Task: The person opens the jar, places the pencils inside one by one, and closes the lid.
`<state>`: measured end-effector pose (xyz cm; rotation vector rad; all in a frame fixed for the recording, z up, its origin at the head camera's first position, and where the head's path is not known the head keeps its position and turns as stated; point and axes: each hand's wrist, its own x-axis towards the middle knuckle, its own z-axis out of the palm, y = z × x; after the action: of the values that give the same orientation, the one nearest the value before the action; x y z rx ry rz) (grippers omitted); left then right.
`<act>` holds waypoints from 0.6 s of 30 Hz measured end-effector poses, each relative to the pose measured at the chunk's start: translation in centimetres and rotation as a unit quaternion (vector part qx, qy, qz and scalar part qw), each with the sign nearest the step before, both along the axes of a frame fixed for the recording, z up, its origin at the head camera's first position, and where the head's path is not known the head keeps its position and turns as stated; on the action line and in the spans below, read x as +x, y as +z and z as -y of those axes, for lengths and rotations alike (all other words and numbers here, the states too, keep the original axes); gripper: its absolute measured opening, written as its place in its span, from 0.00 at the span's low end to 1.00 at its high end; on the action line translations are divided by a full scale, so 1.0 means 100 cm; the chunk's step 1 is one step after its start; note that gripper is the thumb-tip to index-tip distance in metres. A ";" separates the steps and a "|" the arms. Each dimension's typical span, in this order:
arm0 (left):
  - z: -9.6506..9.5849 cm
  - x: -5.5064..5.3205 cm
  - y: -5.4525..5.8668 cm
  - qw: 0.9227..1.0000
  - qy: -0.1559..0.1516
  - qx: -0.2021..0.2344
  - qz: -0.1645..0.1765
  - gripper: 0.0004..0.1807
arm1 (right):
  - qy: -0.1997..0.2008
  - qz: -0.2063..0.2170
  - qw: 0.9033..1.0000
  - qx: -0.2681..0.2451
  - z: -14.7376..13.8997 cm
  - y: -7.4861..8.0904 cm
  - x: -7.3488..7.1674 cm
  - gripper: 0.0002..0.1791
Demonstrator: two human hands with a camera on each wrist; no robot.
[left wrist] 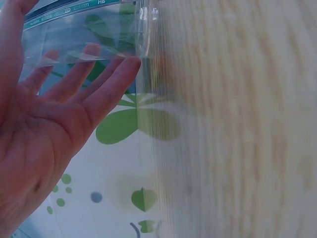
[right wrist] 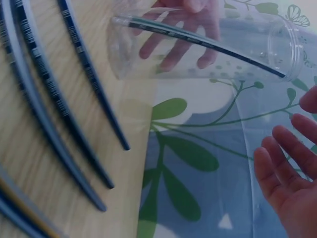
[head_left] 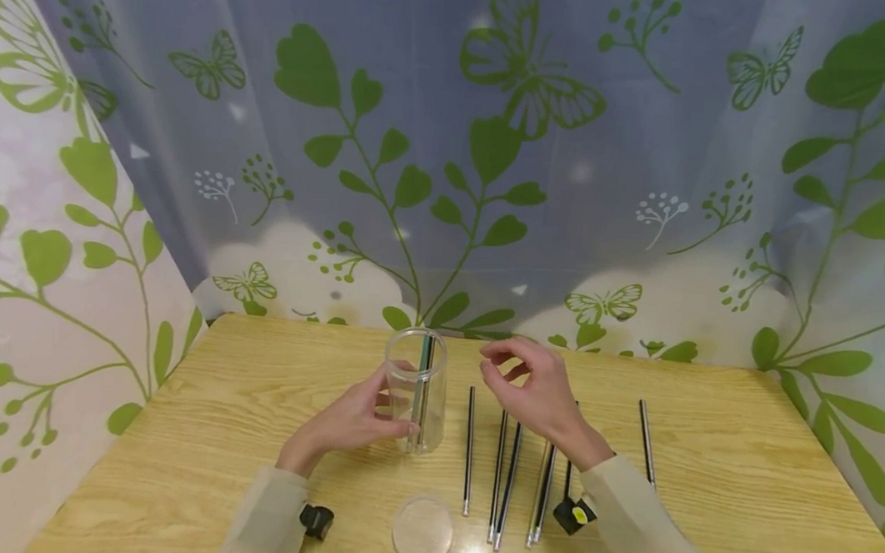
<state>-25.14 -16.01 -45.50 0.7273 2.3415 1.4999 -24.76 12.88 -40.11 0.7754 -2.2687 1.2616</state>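
Observation:
A clear plastic jar (head_left: 437, 414) stands upright on the table. My left hand (head_left: 353, 415) holds it from the left, thumb on the near side and fingers behind. Inside lean a few pencils (head_left: 423, 392), dark and green, their upper ends near the rim. To the right of the jar's mouth my right hand (head_left: 532, 390) is raised in the air, fingers loosely bent and nothing between them. In the right wrist view its fingers (right wrist: 277, 158) are apart from the jar (right wrist: 237, 64). Several dark pencils (head_left: 468, 453) with silver ends lie on the table below this hand.
A round clear lid (head_left: 422, 532) lies flat in front of the jar. Farther right is a single pencil (head_left: 646, 444), partly covered by the right sleeve (head_left: 626, 507). A patterned curtain (head_left: 432, 184) hangs behind the wooden table (head_left: 257, 384).

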 end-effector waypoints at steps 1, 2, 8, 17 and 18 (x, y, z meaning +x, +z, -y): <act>0.000 0.000 0.000 1.000 0.000 -0.001 -0.001 0.42 | -0.002 0.009 1.000 0.005 -0.002 -0.001 0.001 0.08; 0.000 0.000 0.001 1.000 0.000 -0.001 -0.001 0.42 | -0.003 0.017 1.000 0.010 -0.004 -0.003 0.002 0.08; -0.001 0.000 0.002 1.000 0.000 -0.001 -0.001 0.41 | -0.018 0.056 0.998 0.037 -0.016 -0.015 0.007 0.10; 0.000 0.000 0.001 1.000 -0.001 -0.003 0.007 0.42 | -0.053 0.144 0.984 0.093 -0.033 -0.036 0.014 0.14; 0.000 0.000 0.001 1.000 -0.001 -0.003 0.007 0.42 | -0.058 0.158 0.981 0.098 -0.034 -0.038 0.015 0.15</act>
<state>-25.15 -15.97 -45.41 0.7139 2.3343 1.4914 -23.21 16.26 -43.89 0.5255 -2.6817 1.1900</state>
